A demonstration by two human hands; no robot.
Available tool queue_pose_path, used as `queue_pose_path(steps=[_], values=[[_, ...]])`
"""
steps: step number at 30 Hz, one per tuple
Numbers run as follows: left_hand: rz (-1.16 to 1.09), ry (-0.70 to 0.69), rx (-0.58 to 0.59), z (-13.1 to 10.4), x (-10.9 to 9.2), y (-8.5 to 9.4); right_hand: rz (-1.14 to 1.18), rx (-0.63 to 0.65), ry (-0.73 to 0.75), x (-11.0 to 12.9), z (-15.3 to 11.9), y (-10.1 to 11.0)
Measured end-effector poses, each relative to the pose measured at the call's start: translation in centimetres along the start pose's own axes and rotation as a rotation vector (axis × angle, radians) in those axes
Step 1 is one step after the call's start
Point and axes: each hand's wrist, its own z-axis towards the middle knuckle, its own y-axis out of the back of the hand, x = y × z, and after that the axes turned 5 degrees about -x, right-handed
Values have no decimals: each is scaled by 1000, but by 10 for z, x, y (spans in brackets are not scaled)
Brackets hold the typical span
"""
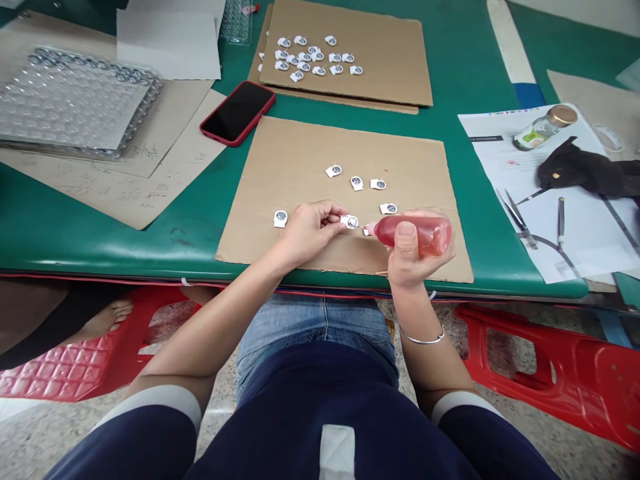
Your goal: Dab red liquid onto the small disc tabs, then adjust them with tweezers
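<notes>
My left hand [313,230] pinches a small white tab with a round dark-patterned disc [351,221] just above the cardboard sheet [260,173]. In my right hand [415,257] is a squeeze bottle of red liquid [420,233], tipped sideways with its nozzle pointing left, close to the pinched piece. Whether the nozzle touches it I cannot tell. Similar pieces lie on the same cardboard: one [281,219] left of my left hand, one [389,209] just above the bottle, and several further back. Another white piece is partly hidden by the nozzle.
Behind lies a stack of cardboard [395,60] bearing several like pieces. A red-cased phone [238,113] and bubble-wrapped sheets [75,100] are on the left. Papers, a small glass jar [545,127], tweezers [517,217] and a black cloth item [585,170] lie right. Red stools [555,373] flank me.
</notes>
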Motion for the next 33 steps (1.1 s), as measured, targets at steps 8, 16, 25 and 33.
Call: queue_pose_path(steps=[8, 16, 25, 33], values=[[15, 6, -6, 0, -2, 0, -34, 10, 37, 0, 1, -1], [12, 6, -7, 0, -2, 1, 21, 11, 62, -1, 0, -2], [20, 7, -6, -1, -3, 1, -64, 51, 75, 1, 0, 1], [18, 7, 5, 0, -1, 1, -78, 67, 86, 3, 1, 1]])
